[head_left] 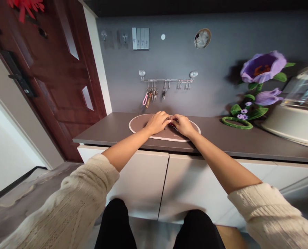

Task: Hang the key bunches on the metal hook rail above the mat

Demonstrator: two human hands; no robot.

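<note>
My left hand [157, 122] and my right hand [182, 125] meet over the oval brown mat [140, 124] with a pale rim, which lies on the counter. The fingers of both hands are closed and pinched together at the mat's middle. Between them shows a small dark-red thing with metallic bits [173, 125]; the fingers hide most of it, and its kind is unclear. Behind the hands, several keys [154, 94] with a pink strap [145, 99] hang from a clear hook rail [166, 80] on the wall. A small dark key [163, 95] hangs further right on it.
On the right of the brown counter [211, 138] stand a purple flower ornament [264, 67] with a green ring base and a white appliance [291, 119] with a clear top. White cabinet doors [140, 180] are below. A dark-red door [73, 86] is at left.
</note>
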